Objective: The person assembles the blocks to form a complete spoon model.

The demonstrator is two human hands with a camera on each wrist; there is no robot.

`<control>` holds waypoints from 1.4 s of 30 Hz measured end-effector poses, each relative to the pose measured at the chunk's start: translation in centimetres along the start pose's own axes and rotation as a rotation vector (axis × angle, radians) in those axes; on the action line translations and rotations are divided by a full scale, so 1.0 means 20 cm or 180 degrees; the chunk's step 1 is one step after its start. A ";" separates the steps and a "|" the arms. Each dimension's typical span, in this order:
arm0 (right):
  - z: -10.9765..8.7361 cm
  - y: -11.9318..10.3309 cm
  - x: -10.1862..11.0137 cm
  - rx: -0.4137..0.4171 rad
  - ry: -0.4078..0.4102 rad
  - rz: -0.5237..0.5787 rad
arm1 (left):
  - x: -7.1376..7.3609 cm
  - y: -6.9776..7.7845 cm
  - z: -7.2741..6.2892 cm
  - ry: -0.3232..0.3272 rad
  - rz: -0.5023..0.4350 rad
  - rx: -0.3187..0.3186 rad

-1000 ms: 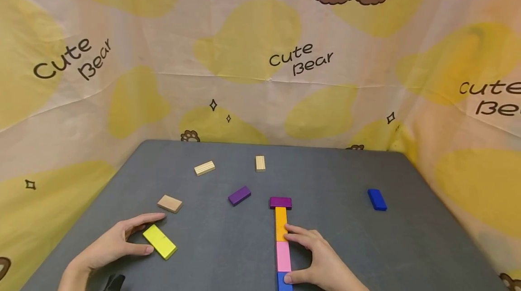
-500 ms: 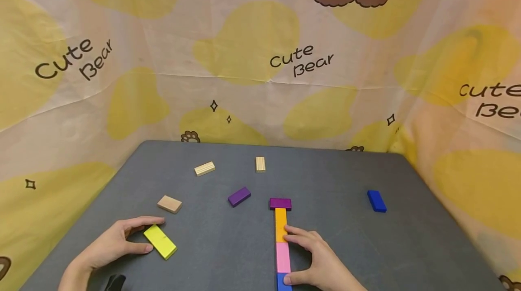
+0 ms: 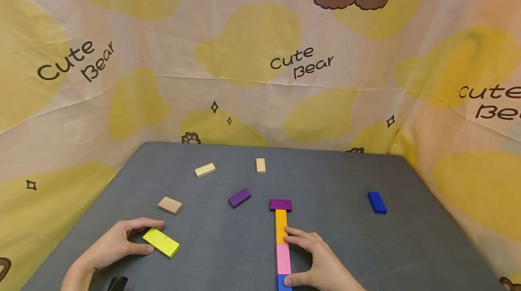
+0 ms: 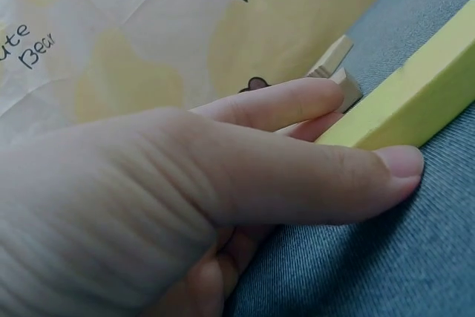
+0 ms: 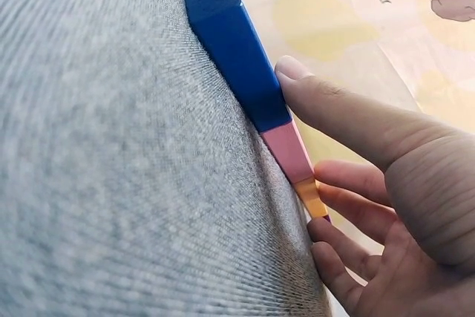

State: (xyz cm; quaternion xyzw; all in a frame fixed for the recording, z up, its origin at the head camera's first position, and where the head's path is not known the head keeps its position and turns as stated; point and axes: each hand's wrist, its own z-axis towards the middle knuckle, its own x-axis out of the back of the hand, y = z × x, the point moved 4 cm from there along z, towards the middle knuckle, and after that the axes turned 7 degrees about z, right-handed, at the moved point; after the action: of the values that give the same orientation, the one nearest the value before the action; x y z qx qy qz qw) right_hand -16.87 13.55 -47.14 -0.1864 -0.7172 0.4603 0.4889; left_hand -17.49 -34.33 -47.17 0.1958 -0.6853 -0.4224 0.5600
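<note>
My left hand [image 3: 116, 245] holds the yellow block [image 3: 161, 242] between thumb and fingers at its left end, on the left of the grey table. In the left wrist view the thumb lies along the near side of the yellow block [image 4: 415, 94], with the other fingers partly hidden behind. My right hand [image 3: 317, 261] touches a straight row of blocks: fingertips at the orange block [image 3: 281, 226], thumb on the blue block [image 3: 281, 283], spanning the pink block [image 3: 283, 258]. A magenta block [image 3: 280, 205] lies crosswise at the row's far end.
Left of the row lies a purple block [image 3: 239, 198]. Bare wooden blocks [image 3: 170, 205] lie farther left and back. Another blue block [image 3: 377, 202] sits at the right. A patterned cloth [image 3: 260, 55] rises behind the table. Something black [image 3: 118, 283] shows below my left wrist.
The yellow block has turned a little, its near end swinging to the right and away, while in my left hand. My right hand and the row stay in place.
</note>
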 end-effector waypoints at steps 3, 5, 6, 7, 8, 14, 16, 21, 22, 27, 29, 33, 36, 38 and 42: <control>0.00 0.00 0.00 0.0037 0.0018 -0.0033 | 0.00 0.01 0.00 -0.0006 0.0012 -0.0051; 0.00 0.00 0.00 0.0059 0.0030 -0.0052 | 0.00 0.01 0.00 -0.0011 0.0007 -0.0059; 0.00 0.00 0.00 0.0067 0.0034 -0.0056 | 0.00 0.01 0.00 -0.0009 0.0011 -0.0049; 0.00 0.00 0.00 0.0071 0.0034 -0.0058 | 0.00 0.01 0.00 -0.0005 0.0013 -0.0030; 0.00 0.00 0.00 0.0065 0.0030 -0.0056 | 0.00 0.01 0.00 0.0003 0.0023 -0.0014; 0.00 0.00 0.00 0.0009 0.0007 -0.0027 | 0.00 0.01 0.00 0.0076 0.0120 0.0151; 0.00 -0.01 0.00 -0.0016 -0.0006 -0.0012 | 0.00 0.01 0.01 0.0097 0.0124 0.0232; 0.00 -0.01 -0.01 -0.0082 -0.0056 0.0043 | -0.01 0.01 0.00 0.0187 0.0189 0.0349; 0.00 -0.01 -0.01 -0.0093 -0.0062 0.0058 | -0.01 0.01 0.00 0.0209 0.0212 0.0349; 0.00 -0.01 -0.01 -0.0130 -0.0071 0.0089 | -0.01 0.02 0.00 0.0266 0.0268 0.0307; 0.00 -0.01 -0.01 -0.0114 -0.0059 0.0074 | -0.01 0.02 0.00 0.0263 0.0248 0.0368; -0.01 -0.01 -0.01 -0.0040 -0.0011 0.0014 | -0.01 0.03 0.01 0.0277 0.0250 0.0421; -0.01 -0.01 0.00 0.0016 0.0015 -0.0024 | -0.01 0.03 0.01 0.0338 0.0237 0.0394; -0.01 -0.01 0.00 0.0038 0.0016 -0.0034 | -0.01 0.04 0.01 0.0405 0.0204 0.0425; -0.02 -0.01 0.00 0.0114 0.0032 -0.0098 | -0.02 0.05 0.01 0.0508 0.0127 0.0470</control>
State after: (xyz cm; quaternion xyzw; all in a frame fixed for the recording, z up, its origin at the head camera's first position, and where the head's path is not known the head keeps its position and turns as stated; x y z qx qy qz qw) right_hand -16.57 13.60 -46.95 -0.1688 -0.7091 0.4645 0.5028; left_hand -17.38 -33.48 -46.59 0.2558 -0.6715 -0.3426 0.6052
